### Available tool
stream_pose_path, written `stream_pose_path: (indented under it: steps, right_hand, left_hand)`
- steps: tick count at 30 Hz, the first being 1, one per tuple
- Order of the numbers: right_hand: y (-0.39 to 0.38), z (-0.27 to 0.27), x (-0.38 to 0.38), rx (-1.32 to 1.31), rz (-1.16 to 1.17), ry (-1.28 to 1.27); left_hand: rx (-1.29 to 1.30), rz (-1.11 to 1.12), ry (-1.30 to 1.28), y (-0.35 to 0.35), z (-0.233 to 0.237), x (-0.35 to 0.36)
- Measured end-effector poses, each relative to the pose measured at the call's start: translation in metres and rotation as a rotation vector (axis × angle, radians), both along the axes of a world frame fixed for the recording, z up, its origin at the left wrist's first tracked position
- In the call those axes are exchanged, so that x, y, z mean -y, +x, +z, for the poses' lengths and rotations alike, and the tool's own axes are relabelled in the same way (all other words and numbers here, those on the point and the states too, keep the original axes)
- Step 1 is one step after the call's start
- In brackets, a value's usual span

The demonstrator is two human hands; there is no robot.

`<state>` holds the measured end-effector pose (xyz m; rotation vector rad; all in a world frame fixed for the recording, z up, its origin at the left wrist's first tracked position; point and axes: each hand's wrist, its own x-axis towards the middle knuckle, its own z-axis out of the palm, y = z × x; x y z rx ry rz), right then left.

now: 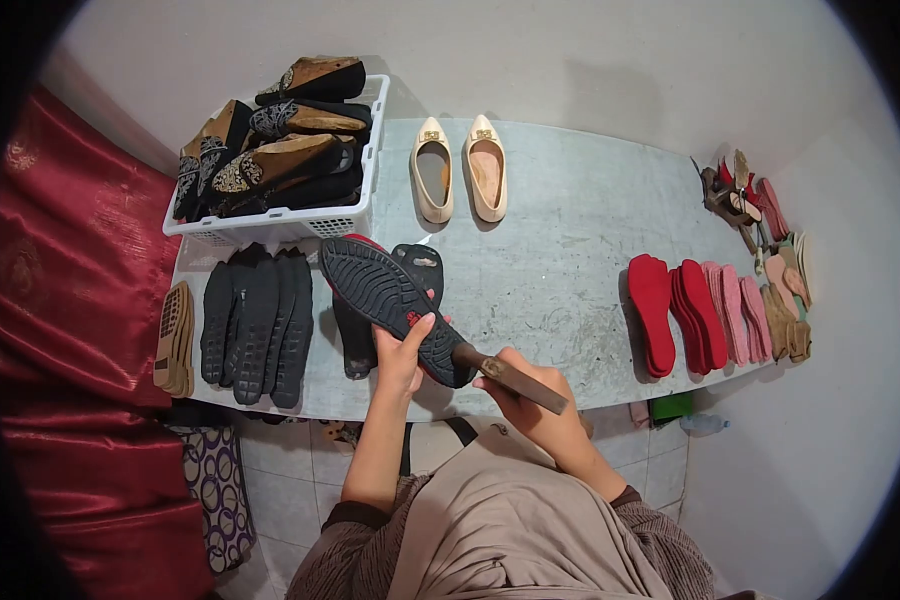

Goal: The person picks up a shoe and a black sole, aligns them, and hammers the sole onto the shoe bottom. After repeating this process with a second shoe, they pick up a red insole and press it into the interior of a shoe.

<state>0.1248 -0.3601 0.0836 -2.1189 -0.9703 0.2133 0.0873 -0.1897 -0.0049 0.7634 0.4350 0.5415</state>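
Note:
My left hand (pixel 402 355) grips a black ridged shoe sole (pixel 382 285) with a red edge, its tread turned up and its heel end toward me. My right hand (pixel 540 405) is closed around a hammer (pixel 510 380), whose round face rests on or just over the heel end of the sole. Under and behind the sole, a black shoe (pixel 420 268) lies on the table, partly hidden. A pair of cream flat shoes (pixel 432 190) with gold ornaments stands beyond my hands.
At the back left, a white crate (pixel 270 225) holds several black shoes on lasts. Black soles (pixel 258 325) and tan soles (pixel 174 340) lie at the left. Red insoles (pixel 650 318), pink insoles (pixel 735 312) and tools (pixel 740 205) are at the right of the table (pixel 570 250).

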Motion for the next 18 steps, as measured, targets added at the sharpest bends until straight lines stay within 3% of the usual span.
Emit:
stream_pose_path:
  steps: [10,12,18]
  right_hand:
    - [-0.005,0.007,0.006,-0.114,0.045,-0.074]
    - [-0.005,0.012,0.005,-0.275,0.069,-0.029]
    - [-0.010,-0.001,-0.005,-0.083,0.048,0.031]
  left_hand:
    - [-0.038,0.009,-0.007,-0.003,-0.002,-0.002]
    - [-0.007,-0.001,-0.040,-0.003,0.001,-0.002]
    - [-0.014,-0.033,-0.037,-0.002,0.005,0.001]
